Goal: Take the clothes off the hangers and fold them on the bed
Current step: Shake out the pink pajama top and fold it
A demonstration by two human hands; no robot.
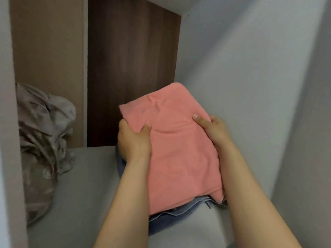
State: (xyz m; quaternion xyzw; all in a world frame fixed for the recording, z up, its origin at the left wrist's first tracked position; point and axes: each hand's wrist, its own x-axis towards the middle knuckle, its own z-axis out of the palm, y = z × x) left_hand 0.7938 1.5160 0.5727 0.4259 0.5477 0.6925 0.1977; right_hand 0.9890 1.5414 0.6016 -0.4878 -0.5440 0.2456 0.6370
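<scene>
A folded salmon-pink garment (179, 149) of soft, slightly fuzzy cloth sits in the centre of the frame, inside a cupboard compartment. It lies on top of a folded blue denim piece (172, 219) with pale stitching, whose edges show below the pink garment's near end and at its left side. The denim piece rests on the pale grey shelf (86, 185) that forms the compartment floor, towards the right wall.

Both hands grip the pink garment from opposite sides. The left hand (133, 140) holds the left edge, thumb pressed on the top face and fingers curled round the side and out of sight. The right hand (214, 129) holds the right edge the same way, thumb flat on top and the other fingers wrapped over the edge. Whether the hidden fingers also reach the denim piece cannot be told. Both bare forearms come in from the bottom of the frame.

At the left of the frame a crumpled heap of beige-grey satin-like fabric (44, 133) rests on the shelf against the left wall, well apart from the hands. Behind it stands a light brown wood-grain back panel (48, 42), and beside that, in the upper centre, a dark brown wood-grain panel (132, 68). A plain white side wall (241, 86) fills the right of the frame.
</scene>
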